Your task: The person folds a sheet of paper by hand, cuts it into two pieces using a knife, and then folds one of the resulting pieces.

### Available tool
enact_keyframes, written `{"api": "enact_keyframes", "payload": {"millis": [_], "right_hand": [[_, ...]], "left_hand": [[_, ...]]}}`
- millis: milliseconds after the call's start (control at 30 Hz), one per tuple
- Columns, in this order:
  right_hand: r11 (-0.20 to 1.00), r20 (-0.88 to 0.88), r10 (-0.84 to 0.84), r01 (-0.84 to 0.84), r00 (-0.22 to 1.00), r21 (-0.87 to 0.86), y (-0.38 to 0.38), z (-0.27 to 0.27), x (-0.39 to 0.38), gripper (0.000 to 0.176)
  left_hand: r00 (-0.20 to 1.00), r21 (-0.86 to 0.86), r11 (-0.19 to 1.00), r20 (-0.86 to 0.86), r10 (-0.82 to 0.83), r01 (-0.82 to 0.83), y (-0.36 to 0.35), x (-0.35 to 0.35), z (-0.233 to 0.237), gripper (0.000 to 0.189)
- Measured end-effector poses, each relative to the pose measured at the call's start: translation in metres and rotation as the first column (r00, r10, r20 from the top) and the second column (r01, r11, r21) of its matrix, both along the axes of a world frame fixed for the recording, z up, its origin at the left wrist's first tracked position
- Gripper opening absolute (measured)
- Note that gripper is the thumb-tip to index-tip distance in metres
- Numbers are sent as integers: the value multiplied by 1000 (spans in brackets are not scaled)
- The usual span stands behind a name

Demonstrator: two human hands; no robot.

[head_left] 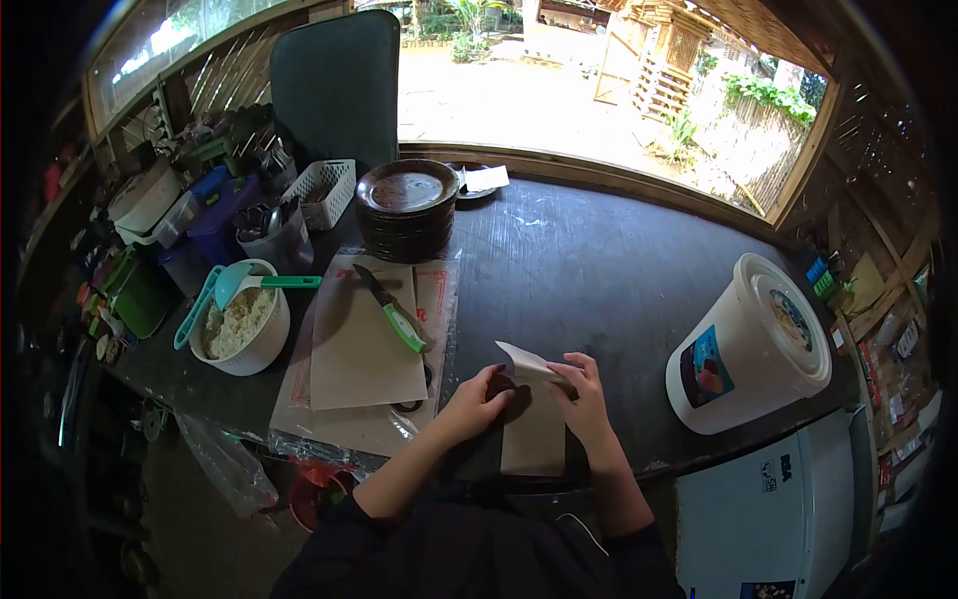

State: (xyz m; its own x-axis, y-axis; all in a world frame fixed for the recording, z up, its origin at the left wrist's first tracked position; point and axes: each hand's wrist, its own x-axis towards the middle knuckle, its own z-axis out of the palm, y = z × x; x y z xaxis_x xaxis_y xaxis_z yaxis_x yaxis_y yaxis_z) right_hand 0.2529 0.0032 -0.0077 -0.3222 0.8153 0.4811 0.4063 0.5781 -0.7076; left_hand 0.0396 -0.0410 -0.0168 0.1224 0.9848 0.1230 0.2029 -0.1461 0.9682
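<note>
Both of my hands are at a narrow sheet of brown paper [534, 434] at the table's near edge. Its far end is bent up, showing a pale side. My left hand [477, 407] pinches the left edge of that raised part. On the other edge, the fingers of my right hand [584, 394] close round the paper. To the left, a knife [402, 324] with a green and white handle lies on a stack of brown paper sheets [364, 364]. Scissors [407, 406] show partly from under the stack.
A white tub of rice [244, 349] with teal spoons stands left. Behind are stacked brown plates [407, 210], a white basket [324, 195] and a cutlery container [274, 240]. A large lidded white bucket [748, 344] stands right, above a white chest [763, 509]. A window opening lies beyond the table.
</note>
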Motion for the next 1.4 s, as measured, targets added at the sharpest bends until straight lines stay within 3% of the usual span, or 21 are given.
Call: {"api": "enact_keyframes", "payload": {"millis": [33,167,233,367,433,533,567,633,733,867,1167,1233,1400], "right_hand": [[1000,-100,22,-22,995,9,-1,4,-1,36],[999,-175,44,-46,983,-3,0,19,-6,39],[954,-410,128,-225,903,-198,-1,30,-15,44],[928,-419,115,-248,901,-279,-10,78,-38,54],[859,-553,143,-380,821,-342,-12,99,-50,61],[813,-673,186,-496,716,-304,-10,109,-71,54],[806,-676,199,-511,710,-300,-8,108,-76,54],[750,-589,168,-490,790,-444,-1,100,-86,37],[693,-550,242,-540,799,-478,16,58,-95,25],[583,-619,279,-642,734,-498,15,45,-103,14],[697,-430,194,-432,882,-572,6,55,-97,13],[748,-406,188,-398,894,-531,13,47,-93,14],[731,-526,137,-444,839,-518,8,60,-95,22]], "left_hand": [[992,-47,999,128,-3,9,1,1,-2,44],[955,-29,997,288,-64,75,-2,-3,20,28],[920,-42,988,374,-121,147,-7,-9,33,16],[939,-2,1000,345,16,-17,-22,-20,56,16],[909,14,999,416,21,-29,-31,-29,64,15],[888,59,991,454,79,-119,-46,-40,79,15],[888,63,989,450,93,-135,-49,-45,78,15],[901,62,975,399,172,-214,-57,-56,75,14],[881,-8,967,410,234,-254,-62,-65,68,14],[881,-18,954,378,285,-301,-66,-71,59,12],[810,-68,934,480,338,-350,-68,-79,52,18],[759,-160,918,520,391,-363,-71,-84,62,16],[776,-91,874,424,467,-476,-63,-123,53,24]]}}
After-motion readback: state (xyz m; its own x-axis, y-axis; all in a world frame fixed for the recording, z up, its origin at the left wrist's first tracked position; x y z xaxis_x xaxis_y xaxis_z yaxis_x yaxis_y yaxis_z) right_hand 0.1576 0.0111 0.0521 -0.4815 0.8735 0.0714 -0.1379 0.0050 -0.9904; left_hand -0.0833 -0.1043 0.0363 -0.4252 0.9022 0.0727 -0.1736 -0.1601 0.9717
